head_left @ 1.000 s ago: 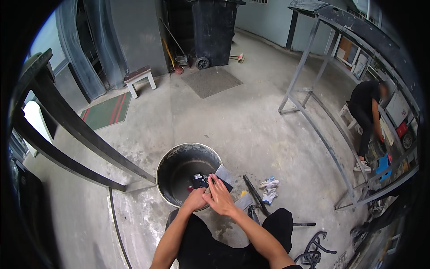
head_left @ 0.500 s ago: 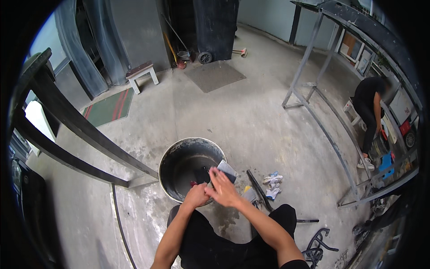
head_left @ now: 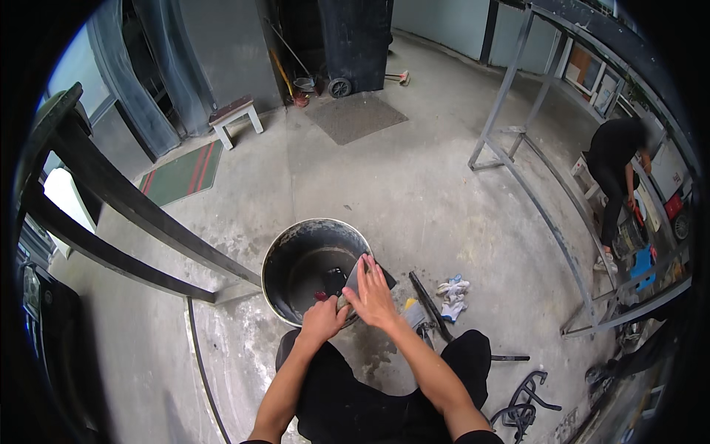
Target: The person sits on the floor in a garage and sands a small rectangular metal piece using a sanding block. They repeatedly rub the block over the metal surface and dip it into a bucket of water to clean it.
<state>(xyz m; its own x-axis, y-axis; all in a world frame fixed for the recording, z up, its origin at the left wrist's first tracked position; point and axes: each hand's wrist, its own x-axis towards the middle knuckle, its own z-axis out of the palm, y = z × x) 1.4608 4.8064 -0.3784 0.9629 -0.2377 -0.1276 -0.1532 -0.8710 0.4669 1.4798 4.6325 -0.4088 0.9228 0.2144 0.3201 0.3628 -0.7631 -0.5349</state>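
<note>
My left hand is closed at the near rim of a round black basin, around the pale handle end of a flat grey blade. The tool looks like a cleaver, though its exact kind is partly hidden. My right hand lies with fingers stretched out flat along the blade's right side. Behind those fingers, a dark flat piece shows at the basin's right rim. Inside the basin are a small black object and something red, both too small to name.
White work gloves and a dark bar lie right of the basin. Bent black metal parts rest beyond my right knee. A metal frame stands right, with a person bending behind it. Curved dark beams fill the left.
The grey blade has tilted more upright, and my right hand has shifted up and right, with its fingers now along it. The person at right has straightened their pose slightly.
</note>
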